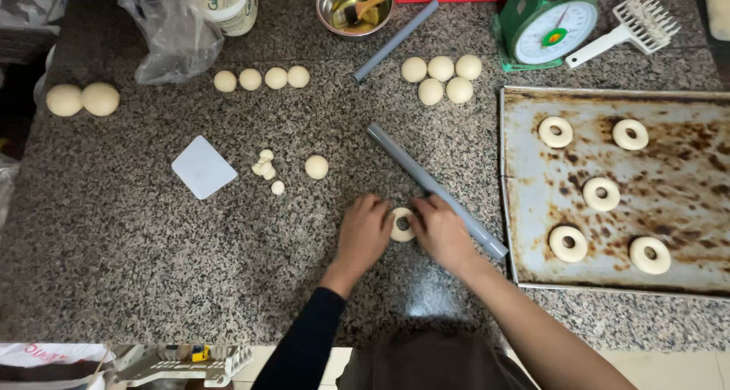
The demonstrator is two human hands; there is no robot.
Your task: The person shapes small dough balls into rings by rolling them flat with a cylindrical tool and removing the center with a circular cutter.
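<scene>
Pale, soft ring-shaped dough piece [402,224] sits pinched between left hand [366,233] and right hand [441,231], fingers closed on its edges, apparently shaping it.

A single head-worn camera looks almost straight down from moderate height onto the speckled grey granite countertop [152,238], its near edge at bottom.

Evenly lit from above, fairly bright. Soft glare patch on the worktop [426,302] near the bottom edge. Faint, short shadows beside the dough balls [441,78]. Sharp at centre; slightly bowed and dimmer toward the corners.
</scene>
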